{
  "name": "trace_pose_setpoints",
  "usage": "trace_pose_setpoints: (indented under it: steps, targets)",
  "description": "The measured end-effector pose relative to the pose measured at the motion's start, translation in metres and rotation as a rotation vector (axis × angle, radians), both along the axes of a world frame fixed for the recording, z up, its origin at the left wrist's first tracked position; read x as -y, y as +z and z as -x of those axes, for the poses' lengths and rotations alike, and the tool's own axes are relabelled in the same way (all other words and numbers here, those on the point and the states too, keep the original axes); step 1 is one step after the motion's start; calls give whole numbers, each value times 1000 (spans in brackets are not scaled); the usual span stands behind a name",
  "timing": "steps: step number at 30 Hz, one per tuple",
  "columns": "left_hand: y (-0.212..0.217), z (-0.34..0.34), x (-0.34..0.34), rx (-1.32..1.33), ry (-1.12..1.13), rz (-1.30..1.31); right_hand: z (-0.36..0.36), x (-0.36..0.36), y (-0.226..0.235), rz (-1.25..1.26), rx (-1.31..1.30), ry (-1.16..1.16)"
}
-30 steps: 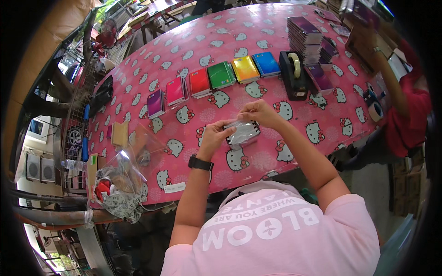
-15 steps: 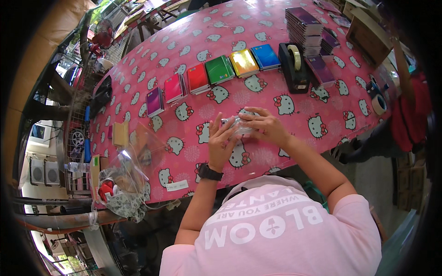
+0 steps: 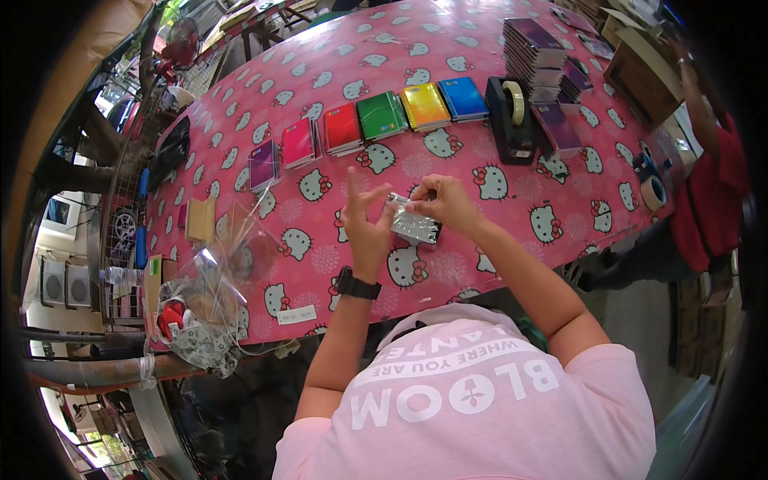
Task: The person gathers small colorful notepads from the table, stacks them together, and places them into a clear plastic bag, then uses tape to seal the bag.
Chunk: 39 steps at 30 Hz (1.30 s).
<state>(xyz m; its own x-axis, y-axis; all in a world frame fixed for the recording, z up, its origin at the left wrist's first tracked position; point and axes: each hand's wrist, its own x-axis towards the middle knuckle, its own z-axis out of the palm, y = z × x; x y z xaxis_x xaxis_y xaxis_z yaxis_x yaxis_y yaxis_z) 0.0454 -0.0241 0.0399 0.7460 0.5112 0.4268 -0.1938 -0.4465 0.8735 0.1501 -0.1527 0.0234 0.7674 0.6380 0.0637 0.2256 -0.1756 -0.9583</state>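
Note:
A small bundle in shiny clear plastic wrap (image 3: 416,227) lies on the pink table near me, its dark side edge showing at the right. My right hand (image 3: 442,202) has its fingers curled in a pinch on the far edge of the wrap. At the left end of that edge is my left hand (image 3: 368,220), index finger stretched upward and fingers apart, its thumb touching the plastic. What the wrap encloses is mostly hidden by glare and fingers. A black watch (image 3: 357,285) circles my left wrist.
Beyond my hands runs a row of notebooks: purple (image 3: 263,166), pink (image 3: 299,143), red (image 3: 343,128), green (image 3: 382,116), yellow (image 3: 426,106), blue (image 3: 462,98). A tape dispenser (image 3: 512,132) and notebook stack (image 3: 534,52) stand right. Clear plastic (image 3: 232,260) lies left. A person (image 3: 708,188) stands right.
Both hands were lying over the wrapped bundle. My right hand has drawn its fingers into a pinch, and my left has lifted and spread, uncovering more of the bundle.

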Motion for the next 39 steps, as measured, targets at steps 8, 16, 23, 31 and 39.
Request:
trace_pose_setpoints:
  steps: [8,16,23,31,39]
  targets:
    - [-21,35,27,-215,-130,-840,-17,5,5,64,77,95]
    - [-10,30,28,-309,-172,-709,-159,147,-25,449,280,-940]
    - [-13,32,28,-315,-131,-718,-163,143,-43,54,333,-672]
    - [-15,31,30,-346,-142,-707,-112,144,-85,-323,-725,-457]
    - [-16,38,24,-393,-85,-704,-61,-12,80,202,50,824]
